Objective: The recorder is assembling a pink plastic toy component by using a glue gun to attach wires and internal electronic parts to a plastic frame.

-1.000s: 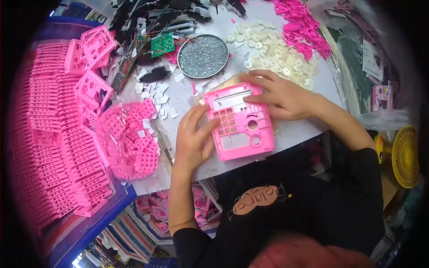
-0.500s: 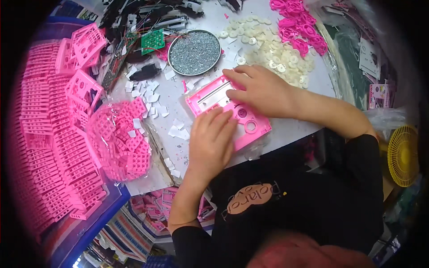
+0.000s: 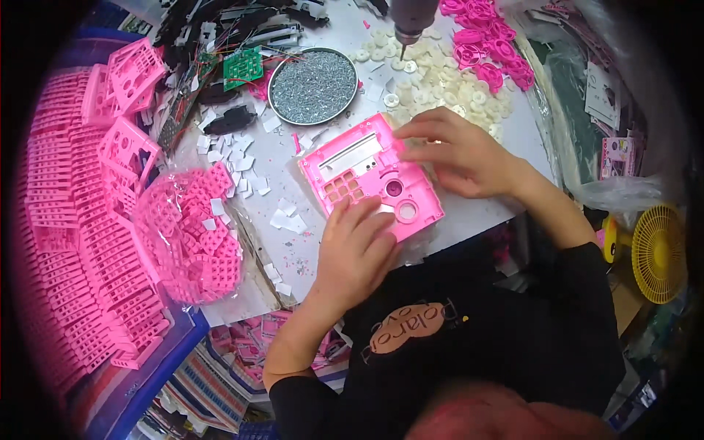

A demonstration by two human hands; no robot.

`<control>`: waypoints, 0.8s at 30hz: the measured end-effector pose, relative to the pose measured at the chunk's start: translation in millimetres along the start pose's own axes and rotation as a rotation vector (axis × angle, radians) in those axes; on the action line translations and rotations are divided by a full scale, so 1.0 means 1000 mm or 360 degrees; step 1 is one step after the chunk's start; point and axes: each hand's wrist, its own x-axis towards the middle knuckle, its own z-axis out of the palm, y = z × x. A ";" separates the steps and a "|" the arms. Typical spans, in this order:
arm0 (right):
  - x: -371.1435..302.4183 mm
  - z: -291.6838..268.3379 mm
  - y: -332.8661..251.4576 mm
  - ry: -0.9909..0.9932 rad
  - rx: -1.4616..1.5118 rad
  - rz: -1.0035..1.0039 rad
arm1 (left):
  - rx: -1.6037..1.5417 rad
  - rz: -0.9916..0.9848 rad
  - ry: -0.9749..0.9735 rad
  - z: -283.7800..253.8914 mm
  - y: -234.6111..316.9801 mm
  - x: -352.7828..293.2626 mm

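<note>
A pink plastic housing (image 3: 374,165) lies tilted on the table in front of me. It has a white slot strip, a small grid of square openings and two round openings. My left hand (image 3: 356,249) rests on its near left edge, fingers stretched out over the lower part. At the far right edge is my right hand (image 3: 469,158), its fingers extended and slightly apart. Whether those fingertips touch the rim I cannot tell. Neither hand grips anything visible.
A round dish of small screws (image 3: 314,86) stands beyond the housing. The tip of a power screwdriver (image 3: 411,22) hangs above white discs (image 3: 440,84). Pink rings (image 3: 488,44), a green circuit board (image 3: 243,67), bagged pink keypads (image 3: 198,242) and stacked pink housings (image 3: 88,220) surround the workspace.
My right hand has drawn back to the right, uncovering more of the housing. My left hand has slid slightly down along it. The power screwdriver has come into view at the top.
</note>
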 end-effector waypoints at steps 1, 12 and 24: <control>0.003 -0.003 -0.003 -0.0038 -0.0008 -0.0053 | -0.0079 -0.0041 0.0067 -0.008 0.003 0.004; 0.111 -0.003 -0.013 0.0492 0.0290 -0.0254 | -0.1032 -0.0627 0.0900 -0.085 -0.014 -0.005; 0.126 0.006 -0.057 0.0442 0.0294 -0.0120 | -0.1008 -0.0856 0.1137 -0.088 -0.002 0.025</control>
